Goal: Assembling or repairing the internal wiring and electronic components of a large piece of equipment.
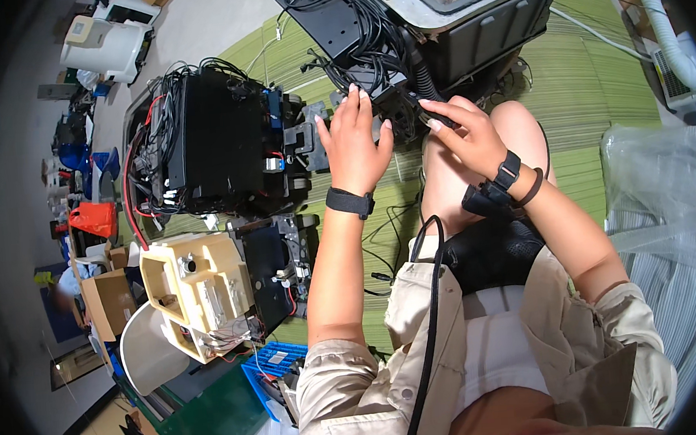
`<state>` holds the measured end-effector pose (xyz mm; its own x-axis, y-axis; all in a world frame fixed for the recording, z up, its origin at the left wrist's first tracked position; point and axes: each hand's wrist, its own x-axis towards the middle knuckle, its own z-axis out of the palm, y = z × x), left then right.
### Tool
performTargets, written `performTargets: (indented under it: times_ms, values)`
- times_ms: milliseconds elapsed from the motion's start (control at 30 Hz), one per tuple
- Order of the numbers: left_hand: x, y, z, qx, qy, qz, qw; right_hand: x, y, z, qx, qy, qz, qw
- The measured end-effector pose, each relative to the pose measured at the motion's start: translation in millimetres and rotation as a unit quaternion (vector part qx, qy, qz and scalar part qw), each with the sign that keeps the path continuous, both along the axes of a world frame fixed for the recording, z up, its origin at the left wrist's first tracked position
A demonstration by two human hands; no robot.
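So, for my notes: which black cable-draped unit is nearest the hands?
The top-centre unit beside the grey housing: the left hand and right hand are near its lower end. The other black unit sits farther left.

So, hands near the middle: left hand (pixel 357 155) at 12, fingers spread by a black cable bundle (pixel 374 35). Right hand (pixel 477 142) at 2, pinching a small black part (pixel 436 118). Grey housing (pixel 490 43) around 1, wired-up black box (pixel 223 141) at 10, cream shell (pixel 214 285) at 8, clear plastic wrap (pixel 654 165) at 3.
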<state>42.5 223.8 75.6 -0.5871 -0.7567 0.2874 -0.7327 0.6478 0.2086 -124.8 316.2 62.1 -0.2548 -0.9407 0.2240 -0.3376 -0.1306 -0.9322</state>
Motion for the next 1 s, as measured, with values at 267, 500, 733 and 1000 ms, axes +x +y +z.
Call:
performTargets:
  times_ms: [267,500,733,1000]
  values:
    - [0.8,0.3,-1.2,0.010,0.006,-0.006,1.000,-3.1,2.7,12.8,-0.050,-0.009,-0.012,0.999]
    - [1.5,0.3,-1.4,0.008,0.011,-0.004,1.000,-18.8,-19.0,5.0,-0.101,0.019,-0.123,0.987]
    - [2.4,-1.8,-3.1,0.021,0.012,-0.003,1.000,-27.8,-37.2,-14.1,-0.021,-0.137,-0.142,0.980]
    - [2.0,-2.7,-4.7,0.017,0.017,-0.004,1.000,-27.3,-45.2,-14.4,0.008,-0.240,-0.105,0.965]
